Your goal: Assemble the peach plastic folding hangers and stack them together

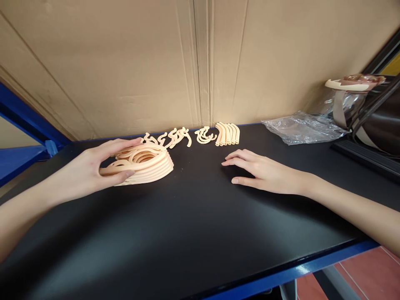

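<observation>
My left hand [103,164] is wrapped around the left end of a stack of cream-coloured, loop-shaped plastic pieces [153,168], thumb in front and fingers behind. The stack rests on the black tabletop. My right hand [253,171] hovers low over or rests on the table, fingers apart, with nothing in it; which of the two I cannot tell. Behind it stands a row of curved cream tube pieces [228,134]. Small cream hook-shaped pieces [204,135] lie left of that row, and more loose curved pieces [176,137] lie behind the stack.
Cardboard panels [125,66] rise along the table's back edge. Crumpled clear plastic bags [306,127] lie at the back right, near a dark brown object [378,121] with cream trim. A blue metal frame [21,125] borders the left side. The black tabletop [175,237] extends in front.
</observation>
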`<state>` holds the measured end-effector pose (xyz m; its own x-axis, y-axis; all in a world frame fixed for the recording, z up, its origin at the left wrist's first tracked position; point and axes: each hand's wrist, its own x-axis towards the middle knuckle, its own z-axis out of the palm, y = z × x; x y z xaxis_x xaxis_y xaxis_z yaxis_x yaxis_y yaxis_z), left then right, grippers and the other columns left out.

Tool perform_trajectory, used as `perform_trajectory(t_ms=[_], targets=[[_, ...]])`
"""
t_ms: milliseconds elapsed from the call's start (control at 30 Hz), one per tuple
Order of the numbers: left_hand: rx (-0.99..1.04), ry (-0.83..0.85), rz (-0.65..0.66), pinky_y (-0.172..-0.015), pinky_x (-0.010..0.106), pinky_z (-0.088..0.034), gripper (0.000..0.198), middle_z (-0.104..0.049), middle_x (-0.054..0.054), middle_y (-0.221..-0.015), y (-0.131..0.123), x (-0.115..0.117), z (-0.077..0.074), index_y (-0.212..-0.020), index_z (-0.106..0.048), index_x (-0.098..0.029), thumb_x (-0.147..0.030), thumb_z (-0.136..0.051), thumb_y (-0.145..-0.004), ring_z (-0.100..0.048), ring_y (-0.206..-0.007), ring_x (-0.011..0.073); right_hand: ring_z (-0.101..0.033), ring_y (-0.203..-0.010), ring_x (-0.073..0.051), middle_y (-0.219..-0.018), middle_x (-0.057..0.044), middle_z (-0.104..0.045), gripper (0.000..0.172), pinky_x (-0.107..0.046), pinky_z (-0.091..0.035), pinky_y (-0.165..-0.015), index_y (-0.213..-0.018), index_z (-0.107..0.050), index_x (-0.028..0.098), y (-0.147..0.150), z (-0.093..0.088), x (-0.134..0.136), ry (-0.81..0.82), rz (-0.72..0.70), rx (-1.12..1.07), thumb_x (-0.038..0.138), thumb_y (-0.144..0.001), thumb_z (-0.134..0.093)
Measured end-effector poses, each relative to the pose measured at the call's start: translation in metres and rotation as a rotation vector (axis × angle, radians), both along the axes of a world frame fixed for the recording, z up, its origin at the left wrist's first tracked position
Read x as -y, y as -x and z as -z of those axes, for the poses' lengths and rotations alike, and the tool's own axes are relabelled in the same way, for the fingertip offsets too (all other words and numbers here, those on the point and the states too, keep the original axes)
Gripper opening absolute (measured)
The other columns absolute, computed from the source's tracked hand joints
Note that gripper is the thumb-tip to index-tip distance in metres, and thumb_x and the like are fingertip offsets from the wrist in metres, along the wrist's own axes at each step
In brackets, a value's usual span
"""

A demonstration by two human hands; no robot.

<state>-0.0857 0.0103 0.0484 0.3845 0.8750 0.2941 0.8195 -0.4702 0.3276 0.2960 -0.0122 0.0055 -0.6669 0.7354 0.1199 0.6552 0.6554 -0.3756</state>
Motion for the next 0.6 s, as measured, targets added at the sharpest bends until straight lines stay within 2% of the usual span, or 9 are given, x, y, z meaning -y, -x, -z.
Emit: perform_trajectory(t_ms=[133, 300, 600], targets=[[0.004, 0.012, 0.007, -0.108, 0.038, -0.035, 0.071, -0.055, 0.0, -0.136, -0.0008, 0.0003, 0.0002, -0.134, -0.049, -0.021, -0.068, -0.052, -0.081, -0.052, -0.119, 0.0244, -0.046, -0.125, -0.025, -0.135, -0.008, -0.048, 0.048, -0.046, -0.041, -0.105, -0.136, -0.047, 0.027, 0.0001, 0.0, 0.0004, -0.016, -0.001, 0.033, 0.052, -0.095, -0.041], [0.015, 0.044, 0.005, -0.104, 0.035, -0.04, 0.067, -0.053, -0.001, -0.138, -0.0023, 0.0011, -0.0005, -0.135, -0.048, -0.024, -0.064, -0.055, -0.082, -0.052, -0.119, 0.0245, -0.045, -0.125, -0.025, -0.135, -0.008, -0.048, 0.05, -0.044, -0.041, -0.104, -0.136, -0.046, 0.025, -0.0002, -0.0008, 0.0015, -0.025, -0.003, 0.052, 0.053, -0.096, -0.039], [-0.032, 0.07, 0.033, -0.107, 0.037, -0.035, 0.062, -0.049, 0.001, -0.142, -0.0005, -0.0012, -0.0002, -0.138, -0.043, -0.021, -0.056, -0.052, -0.088, -0.05, -0.12, 0.0236, -0.045, -0.125, -0.026, -0.134, -0.008, -0.049, 0.05, -0.046, -0.04, -0.105, -0.136, -0.048, 0.025, -0.0008, -0.0013, 0.0014, -0.033, -0.006, 0.047, 0.053, -0.096, -0.039]])
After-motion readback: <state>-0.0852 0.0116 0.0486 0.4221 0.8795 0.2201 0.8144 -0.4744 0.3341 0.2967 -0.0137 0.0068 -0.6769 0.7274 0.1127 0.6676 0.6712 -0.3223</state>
